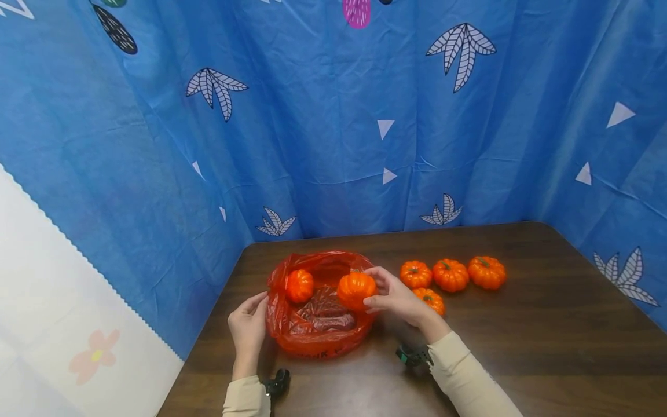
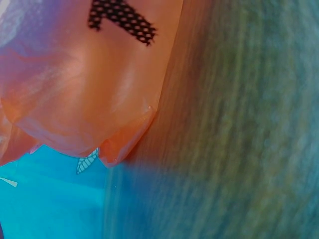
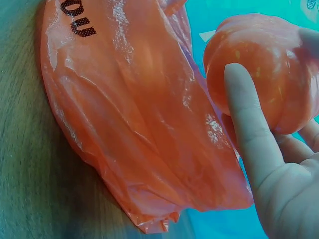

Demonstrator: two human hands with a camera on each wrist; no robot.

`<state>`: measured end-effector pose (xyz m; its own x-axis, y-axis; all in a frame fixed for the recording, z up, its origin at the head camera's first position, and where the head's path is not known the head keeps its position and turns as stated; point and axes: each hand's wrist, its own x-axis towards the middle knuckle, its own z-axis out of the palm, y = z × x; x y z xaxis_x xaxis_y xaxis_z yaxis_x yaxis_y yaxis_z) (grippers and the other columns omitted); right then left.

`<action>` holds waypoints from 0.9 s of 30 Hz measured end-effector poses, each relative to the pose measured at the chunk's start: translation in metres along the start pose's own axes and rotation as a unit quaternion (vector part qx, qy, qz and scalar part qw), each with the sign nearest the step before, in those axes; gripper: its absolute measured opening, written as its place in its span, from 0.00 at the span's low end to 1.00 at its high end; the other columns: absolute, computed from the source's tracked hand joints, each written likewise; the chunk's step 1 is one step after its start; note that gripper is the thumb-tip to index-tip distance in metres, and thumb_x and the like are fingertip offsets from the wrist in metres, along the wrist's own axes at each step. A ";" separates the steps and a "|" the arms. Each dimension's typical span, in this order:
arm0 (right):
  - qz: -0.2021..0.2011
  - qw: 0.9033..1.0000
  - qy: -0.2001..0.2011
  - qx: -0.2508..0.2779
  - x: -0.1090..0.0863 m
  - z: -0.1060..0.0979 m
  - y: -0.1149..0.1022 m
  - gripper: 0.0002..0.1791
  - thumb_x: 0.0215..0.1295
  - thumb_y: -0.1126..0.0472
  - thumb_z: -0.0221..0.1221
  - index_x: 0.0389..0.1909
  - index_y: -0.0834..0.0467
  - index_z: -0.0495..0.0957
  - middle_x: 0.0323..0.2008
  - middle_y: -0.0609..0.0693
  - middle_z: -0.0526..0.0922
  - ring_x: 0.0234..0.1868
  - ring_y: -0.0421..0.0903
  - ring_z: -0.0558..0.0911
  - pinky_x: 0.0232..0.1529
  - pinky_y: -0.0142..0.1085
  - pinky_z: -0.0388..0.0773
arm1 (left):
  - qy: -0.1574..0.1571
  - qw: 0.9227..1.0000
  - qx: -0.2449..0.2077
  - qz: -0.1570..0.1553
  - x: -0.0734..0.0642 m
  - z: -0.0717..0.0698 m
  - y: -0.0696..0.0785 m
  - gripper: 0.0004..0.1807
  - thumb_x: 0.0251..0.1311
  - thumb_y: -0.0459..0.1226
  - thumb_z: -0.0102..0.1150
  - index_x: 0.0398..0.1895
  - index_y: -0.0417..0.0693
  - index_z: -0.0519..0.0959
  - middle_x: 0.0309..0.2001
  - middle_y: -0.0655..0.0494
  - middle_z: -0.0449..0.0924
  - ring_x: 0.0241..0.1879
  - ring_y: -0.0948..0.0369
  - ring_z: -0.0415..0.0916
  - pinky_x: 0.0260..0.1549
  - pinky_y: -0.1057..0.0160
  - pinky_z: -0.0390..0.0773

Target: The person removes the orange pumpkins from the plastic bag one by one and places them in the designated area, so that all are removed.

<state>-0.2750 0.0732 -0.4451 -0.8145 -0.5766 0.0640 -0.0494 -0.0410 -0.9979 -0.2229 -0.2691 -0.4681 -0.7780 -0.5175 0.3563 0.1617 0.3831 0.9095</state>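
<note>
A red plastic bag [image 1: 323, 344] stands with its mouth spread wide on the table, dark print on its near side. My left hand [image 1: 247, 325] pinches the bag's left rim between thumb and fingers. In my right hand [image 1: 394, 298] is a small orange pumpkin [image 1: 356, 291], held over the right part of the bag's mouth. The right wrist view shows thumb and fingers around this pumpkin [image 3: 264, 74], beside the bag [image 3: 134, 114]. Another pumpkin [image 1: 299, 286] lies inside the bag at the left. Only bag and table show in the left wrist view; the left hand is out of it.
Right of the bag, several orange pumpkins [image 1: 450, 275] sit on the dark wooden table [image 1: 521, 347], one [image 1: 429, 300] nearer, partly behind my right hand. A blue patterned curtain [image 1: 333, 145] hangs behind the table and along its sides.
</note>
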 end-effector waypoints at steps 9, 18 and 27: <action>-0.016 1.000 -0.010 -0.010 -0.006 -0.003 -0.003 0.32 0.70 0.59 0.61 0.68 0.64 0.58 0.63 0.66 0.72 0.51 0.52 0.83 0.51 0.49 0.85 | 0.000 1.000 0.002 -0.009 0.000 0.000 -0.001 0.09 0.63 0.33 0.65 0.43 0.38 0.87 0.43 0.39 0.88 0.31 0.79 0.81 0.32 0.79 0.81; -0.010 0.998 0.004 -0.058 -0.013 -0.003 -0.007 0.30 0.66 0.57 0.65 0.65 0.60 0.66 0.60 0.60 0.77 0.53 0.52 0.81 0.53 0.41 0.84 | 0.002 1.000 0.007 -0.005 0.000 0.000 0.001 0.09 0.63 0.34 0.65 0.43 0.39 0.88 0.43 0.39 0.88 0.33 0.75 0.83 0.32 0.79 0.81; -0.050 0.994 0.004 -0.094 -0.021 -0.006 -0.009 0.30 0.63 0.59 0.67 0.64 0.57 0.69 0.62 0.57 0.76 0.63 0.57 0.74 0.62 0.42 0.78 | 0.006 1.000 0.007 0.001 0.000 0.000 0.001 0.08 0.63 0.33 0.66 0.42 0.38 0.88 0.42 0.39 0.88 0.30 0.79 0.81 0.31 0.79 0.81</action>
<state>-0.2607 0.0903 -0.4372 -0.8041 -0.5715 0.1635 -0.2373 0.0565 -0.9698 -0.2233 -0.2687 -0.4676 -0.7709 -0.5257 0.3597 0.1545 0.3935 0.9062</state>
